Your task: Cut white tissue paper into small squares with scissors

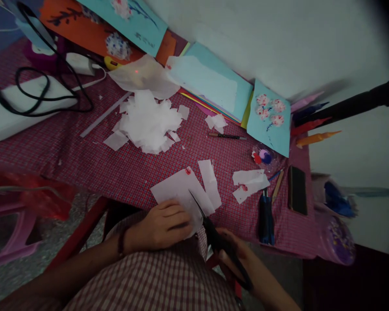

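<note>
My right hand (235, 257) is closed round the handles of black scissors (214, 235), whose blade reaches over a thin white paper sheet (176, 186) at the table's front edge. My left hand (162, 224) holds that sheet down at its near edge, fingers close together; the thumb is hidden. A red stain marks the sheet's far corner. Beside it on the right lies a cut paper strip (210, 181). Farther right are more paper pieces (250, 183), one stained red. Beyond my left hand rests a heap of small white paper pieces (151, 121).
Blue cards with paper flowers (268, 116) lean along the wall. A brush (227, 136), paint palette (262, 155), phone (297, 190) and dark blue tool (266, 218) lie to the right. Black cable (47, 99) loops over a white box at left. Pink stool (16, 235) stands below.
</note>
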Demonstrator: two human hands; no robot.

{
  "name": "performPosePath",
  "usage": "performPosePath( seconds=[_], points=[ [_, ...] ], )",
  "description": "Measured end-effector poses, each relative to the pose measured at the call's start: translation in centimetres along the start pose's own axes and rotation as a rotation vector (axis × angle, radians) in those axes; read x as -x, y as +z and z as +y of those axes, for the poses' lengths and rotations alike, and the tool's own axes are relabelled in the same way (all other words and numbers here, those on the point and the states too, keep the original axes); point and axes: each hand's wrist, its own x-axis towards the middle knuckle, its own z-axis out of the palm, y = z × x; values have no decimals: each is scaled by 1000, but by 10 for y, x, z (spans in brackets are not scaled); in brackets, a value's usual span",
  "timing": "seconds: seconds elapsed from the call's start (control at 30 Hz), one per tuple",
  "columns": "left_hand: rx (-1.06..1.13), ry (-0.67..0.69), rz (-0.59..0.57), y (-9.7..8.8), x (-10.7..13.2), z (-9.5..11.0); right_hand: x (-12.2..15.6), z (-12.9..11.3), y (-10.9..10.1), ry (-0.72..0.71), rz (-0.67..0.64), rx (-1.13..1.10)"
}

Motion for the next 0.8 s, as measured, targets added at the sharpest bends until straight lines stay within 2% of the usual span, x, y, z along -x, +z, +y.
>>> performPosePath(
  seconds=[0.23, 0.43, 0.8],
  points=[
    [58, 9, 68, -1, -1, -1, 5, -6, -10, -89, -130, 98],
    [97, -1, 103, -3, -3, 0, 3, -20, -13, -47, -93, 119],
    [86, 19, 79, -3, -2, -1, -14, -37, -2, -142, -49, 93]
  ],
)
